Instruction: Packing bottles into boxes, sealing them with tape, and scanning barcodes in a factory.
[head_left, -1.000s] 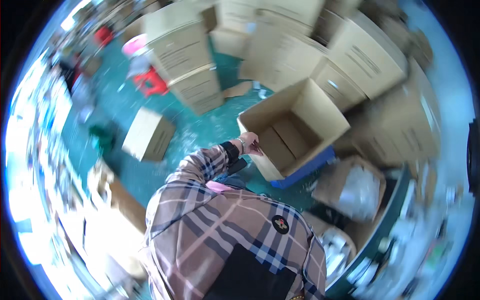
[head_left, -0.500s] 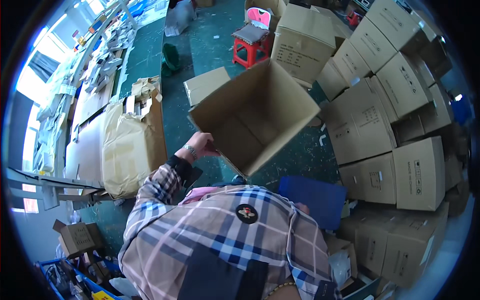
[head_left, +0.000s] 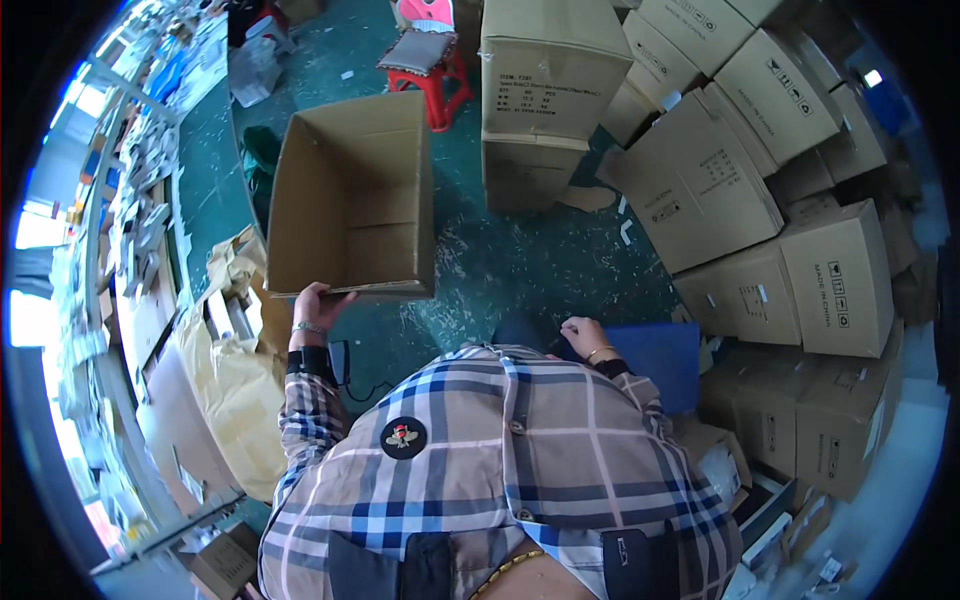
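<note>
An open, empty-looking cardboard box (head_left: 375,165) tilts ahead of me on the left, its mouth facing me. My left hand (head_left: 322,303) is closed on the near lower rim of that box, thumb and fingers pinching the cardboard edge. A watch or bracelet circles the left wrist. In front of my body on the right, my right hand (head_left: 584,337) is held loosely curled, with nothing visible in it. It is just beside a flat blue object (head_left: 655,365), apart from the box.
Stacked cartons (head_left: 700,195) line the right side. A tall closed carton (head_left: 555,70) stands ahead, beside a red stool with a pink back (head_left: 425,65). On the left are a paper-wrapped bundle (head_left: 235,390) and a cluttered bench (head_left: 140,270). White scraps lie on the green floor (head_left: 500,265).
The cardboard box has swung left and turned in my left hand's grip. My right hand, mostly hidden before, now shows in front of me. The whole view has shifted to the right.
</note>
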